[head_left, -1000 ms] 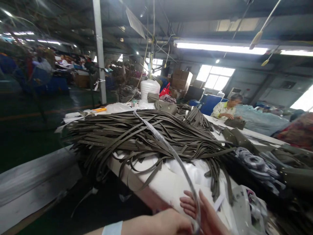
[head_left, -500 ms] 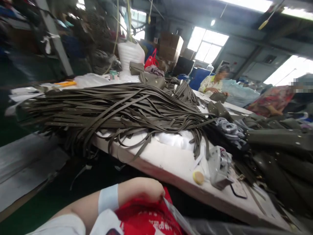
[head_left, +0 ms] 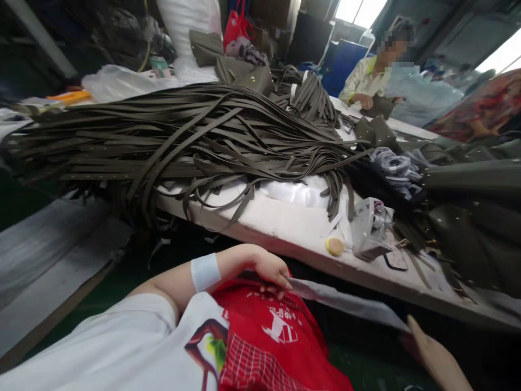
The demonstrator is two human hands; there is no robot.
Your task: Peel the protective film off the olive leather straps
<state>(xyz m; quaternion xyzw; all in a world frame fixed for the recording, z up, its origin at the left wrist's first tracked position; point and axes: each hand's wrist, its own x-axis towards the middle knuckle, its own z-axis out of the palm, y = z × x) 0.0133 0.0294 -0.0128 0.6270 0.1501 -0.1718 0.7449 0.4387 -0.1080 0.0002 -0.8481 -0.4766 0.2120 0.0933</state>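
Observation:
A long pale grey, slightly see-through strip point(head_left: 345, 301) stretches between my hands in front of the table edge. My left hand point(head_left: 272, 271) pinches one end of it, close to the red apron point(head_left: 280, 331) I wear. At the lower right, my right hand point(head_left: 427, 347) is at the strip's other end, its fingers closed there and smeared by motion. Beyond my hands, a large heap of dark olive straps point(head_left: 211, 136) covers the table point(head_left: 280, 222), with several ends hanging over the front edge.
On the table's right lie a clear plastic container point(head_left: 371, 231), a round yellow-rimmed piece point(head_left: 334, 246), a phone point(head_left: 395, 259), coiled grey cords point(head_left: 394, 165) and dark olive bags point(head_left: 476, 217). A co-worker point(head_left: 368, 81) handles a dark piece across the table.
My view has tilted down. My left hand has come up and right relative to my body, and the strip now shows drawn out toward my right hand, which has come into clear view.

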